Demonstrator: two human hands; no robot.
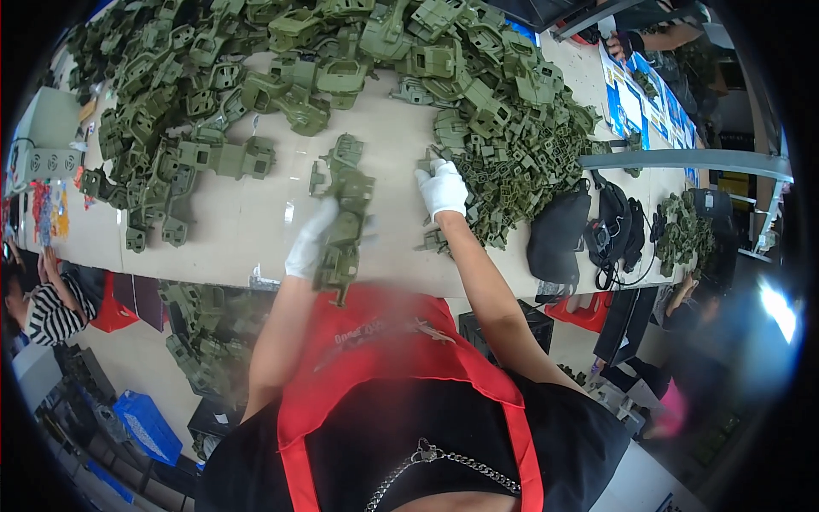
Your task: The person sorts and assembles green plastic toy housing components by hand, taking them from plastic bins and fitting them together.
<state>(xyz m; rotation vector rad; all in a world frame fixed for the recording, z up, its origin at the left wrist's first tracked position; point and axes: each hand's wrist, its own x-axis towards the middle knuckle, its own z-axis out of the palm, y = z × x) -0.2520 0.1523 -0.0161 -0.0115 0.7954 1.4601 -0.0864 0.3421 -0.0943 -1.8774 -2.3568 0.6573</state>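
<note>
My left hand (312, 242), in a white glove and smeared by motion, grips a long olive-green moulded plastic part (348, 224) with openings and brackets along it. The part stands out over the table's near edge, in front of my red apron. Further right my gloved right hand (444, 189) is at the left edge of a heap of small green parts (520, 162). Its fingers are curled together around a small green plastic part (428, 159), whose shape is mostly hidden.
Large green mouldings (299, 81) are heaped across the back and left of the table (256, 222). Black bags (559, 243) with straps and a grey metal bar (682, 160) lie to the right. Other people work at both sides. A blue crate (147, 425) stands on the floor.
</note>
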